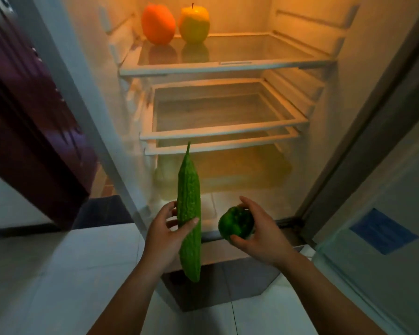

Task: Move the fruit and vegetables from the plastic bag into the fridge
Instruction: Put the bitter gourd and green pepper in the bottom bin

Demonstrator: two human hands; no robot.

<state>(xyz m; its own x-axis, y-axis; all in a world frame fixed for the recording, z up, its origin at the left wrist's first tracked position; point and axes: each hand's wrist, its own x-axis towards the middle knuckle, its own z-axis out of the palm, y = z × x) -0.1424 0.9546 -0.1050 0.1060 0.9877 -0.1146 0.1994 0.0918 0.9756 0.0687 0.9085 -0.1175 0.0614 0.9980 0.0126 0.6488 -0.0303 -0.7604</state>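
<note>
Gripped in my left hand (165, 234), the bitter gourd (188, 213) stands upright; my right hand (257, 232) clasps a green pepper (236, 222). Both hover before the fridge (228, 131); next, I'd reach forward onto a shelf (224, 131).

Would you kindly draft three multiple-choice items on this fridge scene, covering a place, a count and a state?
1. Where is the orange fruit?
A. top shelf
B. bottom drawer
C. floor

2. How many fruits are on the top shelf?
A. one
B. two
C. four

3. What is the left hand doing?
A. hanging empty
B. gripping the bitter gourd
C. closing the door

Key: 1 A, it sits beside the yellow-green apple; 2 B, only those two show; 3 B, its fingers wrap the gourd, while the right hand holds the green pepper.
</note>
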